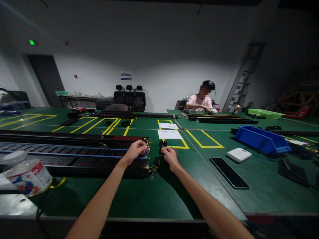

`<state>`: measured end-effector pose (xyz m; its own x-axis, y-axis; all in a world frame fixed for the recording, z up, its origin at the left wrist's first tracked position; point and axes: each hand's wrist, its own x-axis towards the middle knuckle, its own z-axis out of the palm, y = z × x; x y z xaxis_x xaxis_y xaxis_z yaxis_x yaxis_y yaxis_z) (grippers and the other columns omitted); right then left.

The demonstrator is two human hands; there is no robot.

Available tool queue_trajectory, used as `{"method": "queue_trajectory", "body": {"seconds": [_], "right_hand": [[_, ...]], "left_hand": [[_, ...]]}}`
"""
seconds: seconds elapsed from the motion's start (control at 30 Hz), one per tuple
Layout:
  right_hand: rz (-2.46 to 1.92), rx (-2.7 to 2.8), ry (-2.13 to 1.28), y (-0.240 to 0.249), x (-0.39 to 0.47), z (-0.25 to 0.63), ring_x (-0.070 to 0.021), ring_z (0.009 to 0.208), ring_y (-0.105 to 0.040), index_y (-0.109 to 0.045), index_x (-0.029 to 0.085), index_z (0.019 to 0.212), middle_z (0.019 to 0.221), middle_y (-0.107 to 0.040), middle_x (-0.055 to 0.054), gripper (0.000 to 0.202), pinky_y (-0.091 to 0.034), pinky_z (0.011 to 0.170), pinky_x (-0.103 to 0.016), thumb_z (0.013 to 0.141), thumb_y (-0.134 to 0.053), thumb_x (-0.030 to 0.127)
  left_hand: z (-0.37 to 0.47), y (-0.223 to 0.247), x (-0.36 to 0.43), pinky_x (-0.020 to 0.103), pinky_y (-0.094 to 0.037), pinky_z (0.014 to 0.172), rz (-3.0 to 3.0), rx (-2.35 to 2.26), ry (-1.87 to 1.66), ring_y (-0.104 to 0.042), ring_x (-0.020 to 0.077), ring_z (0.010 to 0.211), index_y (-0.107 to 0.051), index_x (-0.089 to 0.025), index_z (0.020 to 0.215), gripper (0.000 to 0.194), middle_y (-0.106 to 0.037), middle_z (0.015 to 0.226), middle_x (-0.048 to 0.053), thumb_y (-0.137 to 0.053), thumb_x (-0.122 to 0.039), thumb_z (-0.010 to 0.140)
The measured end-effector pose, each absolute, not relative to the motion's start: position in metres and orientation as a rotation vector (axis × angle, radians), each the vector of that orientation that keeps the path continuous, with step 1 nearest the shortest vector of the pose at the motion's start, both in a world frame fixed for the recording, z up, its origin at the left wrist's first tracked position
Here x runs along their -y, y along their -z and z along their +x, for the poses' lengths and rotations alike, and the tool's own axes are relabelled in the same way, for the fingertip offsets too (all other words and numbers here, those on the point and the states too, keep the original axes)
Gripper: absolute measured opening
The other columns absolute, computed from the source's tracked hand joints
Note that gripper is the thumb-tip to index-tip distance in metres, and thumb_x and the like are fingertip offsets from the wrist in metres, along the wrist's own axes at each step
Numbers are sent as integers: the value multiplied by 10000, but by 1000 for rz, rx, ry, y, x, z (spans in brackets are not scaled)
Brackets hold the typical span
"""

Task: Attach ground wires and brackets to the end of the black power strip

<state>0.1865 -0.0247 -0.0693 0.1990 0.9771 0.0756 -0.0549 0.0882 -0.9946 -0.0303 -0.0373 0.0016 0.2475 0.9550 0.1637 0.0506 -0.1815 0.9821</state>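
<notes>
Long black strips (87, 162) with red-marked sockets lie side by side on the green table, with coloured wires (147, 142) at their right ends. My left hand (135, 152) is closed in a pinch over the end of the strips, at the wires; what its fingertips hold is too small to name. Just right of the strip ends, my right hand (170, 156) pinches a small black part (163, 144). Below and between the hands, a small dark piece with wires (155, 168) hangs at the corner of the nearest strip.
A clear jar (28, 174) stands at the left. To the right lie a dark phone (229, 172), a white box (239, 154) and a blue bin (261, 139). White papers (169, 134) lie beyond my hands. A person (200, 99) sits across the table.
</notes>
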Motion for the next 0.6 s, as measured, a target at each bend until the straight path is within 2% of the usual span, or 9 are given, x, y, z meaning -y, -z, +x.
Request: {"method": "queue_trajectory", "body": {"seconds": [0.6], "right_hand": [[-1181, 1020, -1046, 66, 25, 186, -72, 421, -358, -636, 157, 737, 598, -558, 24, 195, -218, 375, -201, 640, -659, 325]], "left_hand": [[-30, -2, 37, 218, -410, 561, 1508, -989, -1119, -583, 102, 604, -579, -157, 868, 308, -724, 837, 68, -749, -381, 742]]}}
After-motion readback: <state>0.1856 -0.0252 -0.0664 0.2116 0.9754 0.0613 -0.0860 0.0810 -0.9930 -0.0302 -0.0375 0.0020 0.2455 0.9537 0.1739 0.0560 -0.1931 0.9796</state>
